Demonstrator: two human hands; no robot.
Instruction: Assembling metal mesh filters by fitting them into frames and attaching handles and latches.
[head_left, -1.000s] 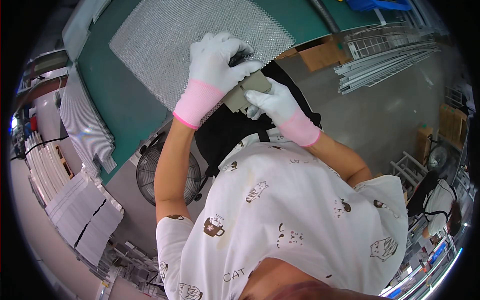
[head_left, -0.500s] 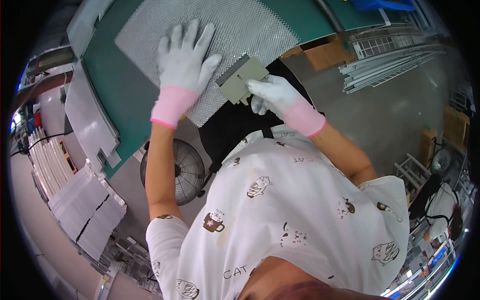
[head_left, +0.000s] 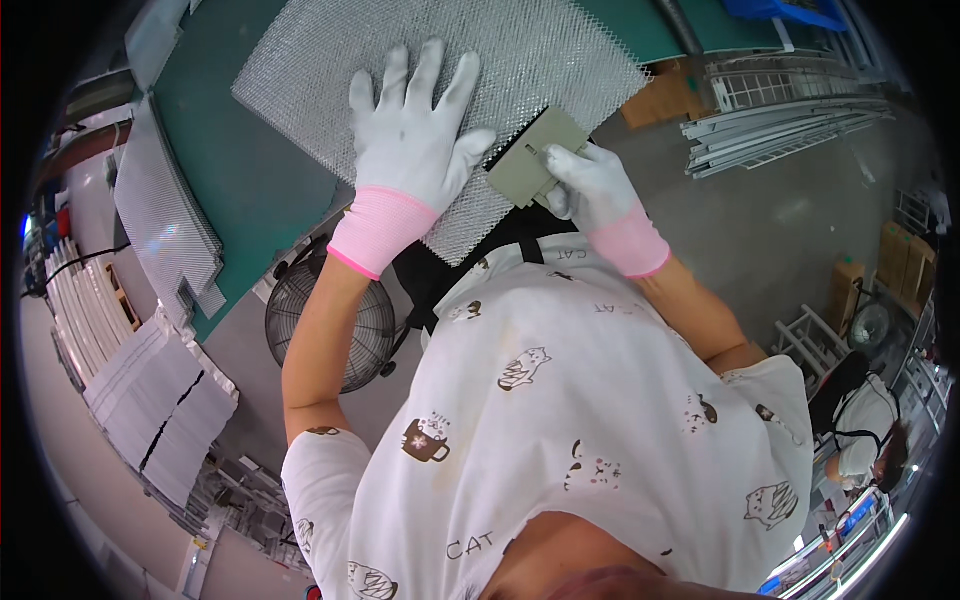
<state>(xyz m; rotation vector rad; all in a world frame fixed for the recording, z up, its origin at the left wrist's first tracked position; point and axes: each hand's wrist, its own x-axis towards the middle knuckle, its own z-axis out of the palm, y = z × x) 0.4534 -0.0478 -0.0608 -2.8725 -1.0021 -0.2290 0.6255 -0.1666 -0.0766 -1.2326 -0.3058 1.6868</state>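
A silver expanded-metal mesh sheet [head_left: 300, 85] lies on the green table and overhangs its near edge. My left hand [head_left: 408, 145], in a white glove with a pink cuff, rests flat on it with fingers spread. In my gloved right hand [head_left: 597, 190] is a flat khaki plastic block [head_left: 530, 165] with a dark edge, gripped between thumb and fingers. The block is tilted, its dark edge against or just over the mesh near my left thumb; whether it touches cannot be seen. My right fingers are partly hidden beneath it.
On the green table [head_left: 225, 110], more mesh sheets [head_left: 160, 200] are stacked at the left edge. A black floor fan [head_left: 330, 320] stands below the table. Metal strips [head_left: 780, 130] and cardboard [head_left: 665, 98] lie at the right. A blue bin [head_left: 785, 10] sits at the far right. Another person [head_left: 868, 425] is at the lower right.
Both hands, the mesh sheet and the block appear farther right in the view. The block has turned, and less of its dark edge shows. My right hand still holds it.
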